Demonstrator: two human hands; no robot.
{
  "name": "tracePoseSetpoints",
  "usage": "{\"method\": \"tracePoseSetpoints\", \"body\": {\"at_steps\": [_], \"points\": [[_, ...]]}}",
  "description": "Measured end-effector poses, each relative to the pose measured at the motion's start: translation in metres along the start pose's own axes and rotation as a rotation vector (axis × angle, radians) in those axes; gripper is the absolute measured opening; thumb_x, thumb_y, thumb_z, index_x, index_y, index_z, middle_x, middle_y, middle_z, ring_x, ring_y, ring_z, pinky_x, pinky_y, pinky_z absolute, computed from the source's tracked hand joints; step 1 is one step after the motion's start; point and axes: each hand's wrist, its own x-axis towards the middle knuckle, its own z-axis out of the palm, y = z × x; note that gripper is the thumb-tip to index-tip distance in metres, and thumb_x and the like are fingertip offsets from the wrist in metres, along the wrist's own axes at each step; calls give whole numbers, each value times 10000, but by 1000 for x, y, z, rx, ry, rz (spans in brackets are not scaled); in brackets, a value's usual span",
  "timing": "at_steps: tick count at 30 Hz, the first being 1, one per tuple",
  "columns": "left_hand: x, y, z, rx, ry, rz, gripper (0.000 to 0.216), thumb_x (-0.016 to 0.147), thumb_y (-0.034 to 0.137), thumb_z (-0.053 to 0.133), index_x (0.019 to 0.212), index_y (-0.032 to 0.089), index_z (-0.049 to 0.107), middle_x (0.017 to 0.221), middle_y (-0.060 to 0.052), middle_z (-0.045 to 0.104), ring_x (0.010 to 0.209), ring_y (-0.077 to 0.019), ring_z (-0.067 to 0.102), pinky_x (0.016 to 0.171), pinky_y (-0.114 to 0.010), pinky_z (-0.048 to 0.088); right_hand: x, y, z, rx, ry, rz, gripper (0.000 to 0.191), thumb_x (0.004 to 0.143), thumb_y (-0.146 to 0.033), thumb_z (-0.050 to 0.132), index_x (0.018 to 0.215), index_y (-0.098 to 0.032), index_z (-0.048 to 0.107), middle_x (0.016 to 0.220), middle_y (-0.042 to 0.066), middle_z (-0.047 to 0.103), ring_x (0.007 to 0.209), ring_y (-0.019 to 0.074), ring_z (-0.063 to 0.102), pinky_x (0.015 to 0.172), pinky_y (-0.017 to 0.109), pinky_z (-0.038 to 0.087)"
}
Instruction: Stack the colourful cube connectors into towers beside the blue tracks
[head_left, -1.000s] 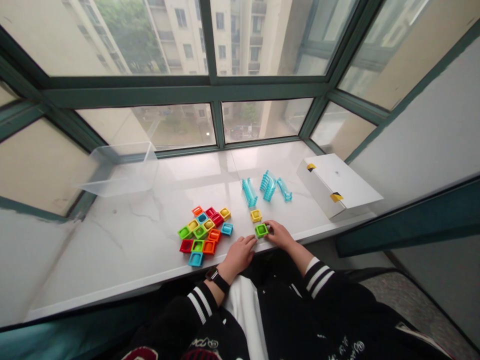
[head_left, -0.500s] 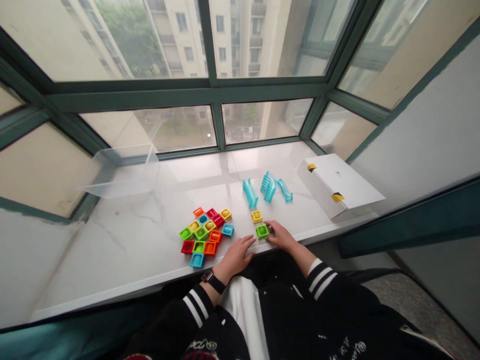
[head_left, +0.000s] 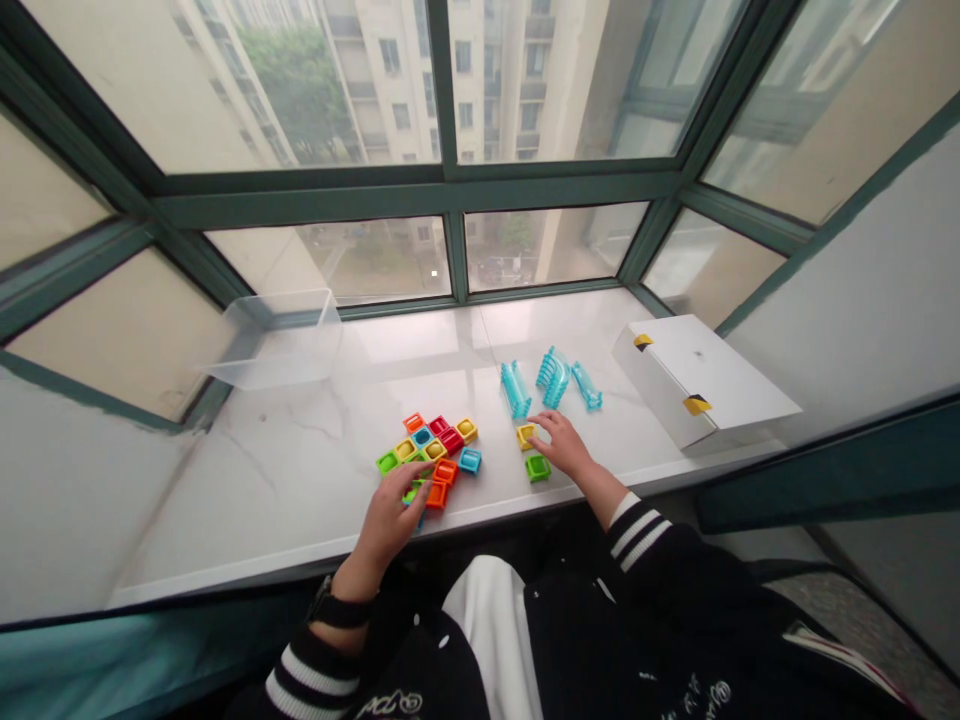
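My right hand (head_left: 564,447) reaches forward on the white marble sill (head_left: 285,470), and its fingertips pinch a yellow square block (head_left: 524,436). A green square block (head_left: 537,467) lies loose just beside that hand's thumb. My left hand (head_left: 391,507) lies with fingers spread over the near edge of a cluster of coloured square blocks (head_left: 435,445), hiding the closest ones. Beyond the right hand lie three translucent cyan ribbed track pieces (head_left: 553,376).
A white cardboard box (head_left: 701,378) with yellow-black tabs sits at the right end of the sill. A clear plastic bin (head_left: 279,335) stands at the back left by the window frame. The sill's front edge runs just under my wrists.
My left hand moved left from beside the green block onto the block cluster. My right hand let go of the green block and moved forward to the yellow one. The view shifted slightly.
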Motion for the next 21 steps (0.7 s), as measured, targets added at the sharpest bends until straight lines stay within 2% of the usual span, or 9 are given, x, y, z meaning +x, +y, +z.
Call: {"method": "tracePoseSetpoints", "body": {"at_steps": [6,13,21], "points": [[-20,-10,-17,48,79,-43,340,1012,447,570,1239,245,723,1239,-93,749,1094,-261,714,1004,-444,584,13,-5,16,-127,-85,89,315,877,-241,753,1190,-242,790,1159,97,672,1125,263,651,1090,424,504],[-28,-9,-18,50,96,-50,332,1008,444,580,1231,250,732,1234,-90,752,1086,-265,728,986,-439,596,13,-7,12,-148,-112,138,289,889,-241,756,1175,-243,794,1135,98,699,1097,266,669,1055,405,519],[-27,-13,-15,41,96,-47,329,1013,438,573,1236,255,730,1245,-89,748,1079,-263,727,980,-445,601,11,-7,17,-113,-95,119,304,896,-259,734,1198,-239,769,1157,93,678,1124,256,667,1082,407,513]]}}
